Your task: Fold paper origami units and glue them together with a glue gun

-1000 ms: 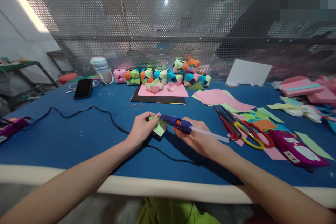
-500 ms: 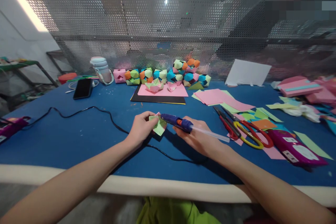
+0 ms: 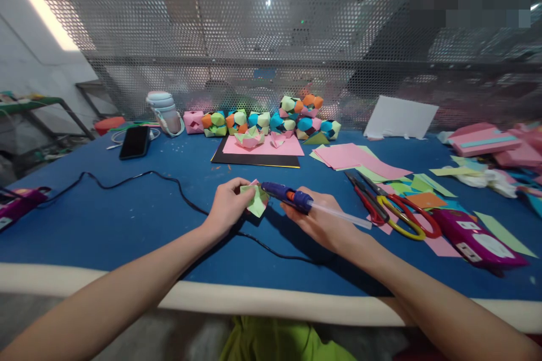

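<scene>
Between the fingers of my left hand (image 3: pixel 228 206) is a small piece of folded paper (image 3: pixel 256 203), light green with a bit of pink at its top edge. My right hand (image 3: pixel 324 220) is closed around a dark blue glue gun (image 3: pixel 288 194) with orange parts. A long clear glue stick (image 3: pixel 342 215) juts from its back end. The gun's nozzle points left at the upper right edge of the paper; whether it touches is too small to tell. A black cord (image 3: pixel 271 249) runs beneath both arms.
Scissors (image 3: pixel 406 217) with red and yellow handles lie at right beside a purple pouch-like item (image 3: pixel 478 240) and paper scraps. Colourful folded-paper balls (image 3: pixel 290 124) line the back, behind a black sheet (image 3: pixel 254 162). A phone (image 3: pixel 134 142) and a bottle (image 3: pixel 166 114) stand back left.
Very little differs. The glue gun's nozzle has shifted slightly to the right, and the folded paper has tilted a touch in my left fingers.
</scene>
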Tool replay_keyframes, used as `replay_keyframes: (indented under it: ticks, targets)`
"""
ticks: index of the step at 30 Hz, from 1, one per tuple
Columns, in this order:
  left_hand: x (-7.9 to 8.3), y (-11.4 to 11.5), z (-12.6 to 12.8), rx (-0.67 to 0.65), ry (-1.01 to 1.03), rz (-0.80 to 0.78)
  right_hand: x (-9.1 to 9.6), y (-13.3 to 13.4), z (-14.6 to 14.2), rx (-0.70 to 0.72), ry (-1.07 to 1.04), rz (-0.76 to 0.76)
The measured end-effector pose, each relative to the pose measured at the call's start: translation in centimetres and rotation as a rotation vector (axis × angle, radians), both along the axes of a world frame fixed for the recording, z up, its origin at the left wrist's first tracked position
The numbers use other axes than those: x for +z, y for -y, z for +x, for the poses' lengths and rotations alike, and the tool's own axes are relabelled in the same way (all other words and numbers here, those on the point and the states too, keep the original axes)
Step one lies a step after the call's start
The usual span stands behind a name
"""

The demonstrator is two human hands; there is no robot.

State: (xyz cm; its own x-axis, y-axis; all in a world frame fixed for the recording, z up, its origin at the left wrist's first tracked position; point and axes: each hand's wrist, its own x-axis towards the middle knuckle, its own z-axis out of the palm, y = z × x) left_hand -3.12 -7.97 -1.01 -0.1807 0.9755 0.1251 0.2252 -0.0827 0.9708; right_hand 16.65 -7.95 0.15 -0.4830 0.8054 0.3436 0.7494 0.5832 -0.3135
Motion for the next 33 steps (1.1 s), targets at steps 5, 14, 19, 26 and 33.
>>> replay_keyframes:
  ticks: [5, 14, 19, 26, 33]
  targets:
    - [-0.06, -0.03, 0.00, 0.008, -0.021, 0.009, 0.26, 0.13, -0.01, -0.006, -0.003, -0.005]
    - [-0.30, -0.20, -0.08, -0.007, -0.035, 0.011, -0.43, -0.26, 0.02, 0.007, -0.063, 0.010]
    - [-0.31, -0.20, -0.05, -0.015, -0.040, 0.010, -0.61, -0.31, 0.03, 0.006, -0.095, 0.021]
    - [-0.23, -0.13, 0.01, -0.021, -0.034, 0.009, -0.54, -0.16, -0.02, 0.036, -0.096, 0.027]
    - [-0.41, -0.14, 0.00, -0.031, -0.032, 0.010, 0.06, 0.16, -0.02, 0.034, -0.045, -0.017]
